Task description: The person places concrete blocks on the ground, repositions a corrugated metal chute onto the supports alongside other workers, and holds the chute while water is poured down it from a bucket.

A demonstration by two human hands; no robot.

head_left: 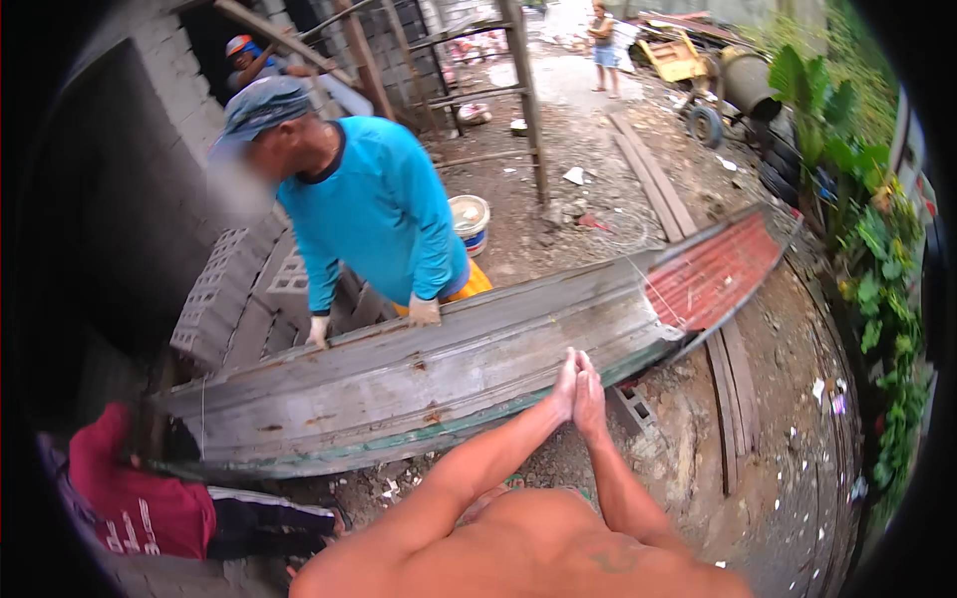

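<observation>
A: Going from the left, with the middle of the view as the clock's centre, what are you seeing first?

B: A person in a dark red top (150, 488) is showing at eight o'clock, near one end of the long grey metal sheet (498, 344). What that person's fingers are doing, I cannot tell.

A: And past that?

B: Grey hollow blocks (214, 299) are standing stacked at nine. Just right of them, at ten, a co-worker in a blue shirt (374, 199) is leaning over the sheet, both gloved hands (425, 311) touching its upper edge.

A: How is the sheet lying?

B: It is slanting from eight, just below the middle, up toward three, rust stains showing on its face. A bucket (478, 242) is standing behind it at twelve.

A: And farther right?

B: Between four and five, the left hand (566, 387) is pressing flat against the right hand (590, 394), palm to palm, the fingers pointing away from the body, straight and released. The fingertips are overlapping the sheet's lower edge in view; whether they are touching it, I cannot tell.

A: What is filling the right side?

B: A hollow block (635, 406) is lying at four, near the right hand. A red ridged sheet (723, 264) is showing at the grey one's end, nearly at three. A cement mixer (753, 85) is standing at two, and green plants (877, 299) are growing at three.
</observation>
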